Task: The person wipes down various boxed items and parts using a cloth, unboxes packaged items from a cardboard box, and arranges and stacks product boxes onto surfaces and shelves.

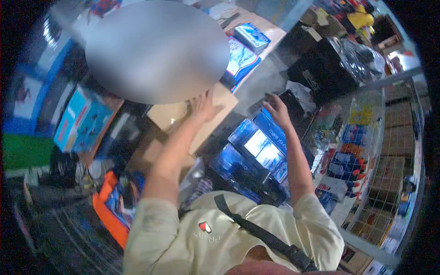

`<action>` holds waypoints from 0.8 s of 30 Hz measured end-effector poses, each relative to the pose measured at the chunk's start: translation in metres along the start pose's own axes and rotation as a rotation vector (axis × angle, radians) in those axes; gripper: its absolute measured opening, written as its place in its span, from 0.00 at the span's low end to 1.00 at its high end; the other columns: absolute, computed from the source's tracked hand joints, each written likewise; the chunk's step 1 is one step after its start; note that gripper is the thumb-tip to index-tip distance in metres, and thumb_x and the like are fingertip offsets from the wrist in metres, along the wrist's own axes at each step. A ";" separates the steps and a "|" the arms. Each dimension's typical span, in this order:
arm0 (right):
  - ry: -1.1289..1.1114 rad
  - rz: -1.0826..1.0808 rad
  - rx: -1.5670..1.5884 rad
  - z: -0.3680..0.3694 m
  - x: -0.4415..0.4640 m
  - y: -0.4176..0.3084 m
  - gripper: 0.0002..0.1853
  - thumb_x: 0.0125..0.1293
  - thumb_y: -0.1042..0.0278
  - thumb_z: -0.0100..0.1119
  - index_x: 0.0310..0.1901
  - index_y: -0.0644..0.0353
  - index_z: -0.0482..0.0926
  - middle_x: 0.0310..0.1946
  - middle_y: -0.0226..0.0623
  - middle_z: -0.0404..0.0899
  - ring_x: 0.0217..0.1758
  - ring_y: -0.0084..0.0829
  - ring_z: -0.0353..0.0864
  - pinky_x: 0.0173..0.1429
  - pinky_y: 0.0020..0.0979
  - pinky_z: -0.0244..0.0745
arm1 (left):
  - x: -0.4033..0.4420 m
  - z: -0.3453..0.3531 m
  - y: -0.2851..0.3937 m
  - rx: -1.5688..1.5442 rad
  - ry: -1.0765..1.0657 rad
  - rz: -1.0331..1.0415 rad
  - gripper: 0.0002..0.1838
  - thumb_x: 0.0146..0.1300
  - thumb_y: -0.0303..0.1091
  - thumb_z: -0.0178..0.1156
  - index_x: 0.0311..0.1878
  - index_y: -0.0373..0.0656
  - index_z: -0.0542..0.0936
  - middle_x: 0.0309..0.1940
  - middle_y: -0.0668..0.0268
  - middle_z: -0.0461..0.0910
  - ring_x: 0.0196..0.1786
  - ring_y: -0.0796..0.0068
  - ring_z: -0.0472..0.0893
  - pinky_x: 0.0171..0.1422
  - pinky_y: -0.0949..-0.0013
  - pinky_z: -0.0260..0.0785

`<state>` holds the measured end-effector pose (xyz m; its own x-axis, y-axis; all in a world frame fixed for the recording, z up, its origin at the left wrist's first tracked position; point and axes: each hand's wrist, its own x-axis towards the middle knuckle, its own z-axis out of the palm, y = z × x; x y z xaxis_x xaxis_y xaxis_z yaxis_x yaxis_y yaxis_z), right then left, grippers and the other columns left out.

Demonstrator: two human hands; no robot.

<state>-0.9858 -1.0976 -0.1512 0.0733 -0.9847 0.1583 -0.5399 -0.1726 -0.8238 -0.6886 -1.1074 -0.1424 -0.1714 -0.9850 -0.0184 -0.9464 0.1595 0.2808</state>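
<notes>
My left hand (205, 109) is over the upper side of a brown cardboard box (220, 123), its fingers stretched out. Whether it presses on the cardboard I cannot tell. My right hand (277, 111) is held out above a blue printed box (268, 123), fingers apart and nothing visible in them. Beside that lies a dark blue glossy box (236, 165) with a bright picture panel. A black item (293, 103) lies just past my right fingers. A grey blurred oval hides what is beyond my left hand.
A small blue-and-white box (252, 37) lies on a pale counter at the back. A turquoise carton (82, 120) stands left, above an orange-edged item (109, 213). Wire mesh (385, 151) fronts stocked shelves on the right. A black case (321, 68) stands behind my right hand.
</notes>
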 end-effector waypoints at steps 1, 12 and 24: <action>-0.018 0.141 0.093 0.001 0.017 -0.026 0.27 0.59 0.59 0.62 0.58 0.59 0.67 0.43 0.43 0.75 0.42 0.29 0.77 0.43 0.28 0.74 | -0.006 0.019 -0.006 0.047 0.105 0.034 0.43 0.54 0.63 0.52 0.68 0.50 0.55 0.68 0.54 0.51 0.69 0.49 0.49 0.67 0.44 0.41; 0.369 0.115 -0.454 0.003 0.220 -0.030 0.55 0.40 0.30 0.64 0.65 0.58 0.56 0.58 0.56 0.63 0.62 0.53 0.59 0.62 0.48 0.58 | -0.007 0.008 -0.008 -0.012 0.196 0.110 0.39 0.57 0.61 0.49 0.67 0.47 0.58 0.65 0.52 0.55 0.68 0.48 0.51 0.64 0.45 0.39; 0.335 0.063 -0.548 0.013 0.243 -0.048 0.48 0.37 0.45 0.72 0.63 0.41 0.59 0.50 0.53 0.67 0.55 0.54 0.64 0.59 0.48 0.62 | -0.006 0.016 -0.014 0.028 0.263 0.082 0.39 0.57 0.64 0.47 0.66 0.50 0.60 0.65 0.54 0.56 0.67 0.51 0.52 0.65 0.46 0.40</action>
<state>-0.9318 -1.3294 -0.0803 -0.1903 -0.9160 0.3531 -0.8910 0.0101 -0.4539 -0.6785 -1.1027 -0.1622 -0.1748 -0.9513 0.2540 -0.9402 0.2379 0.2439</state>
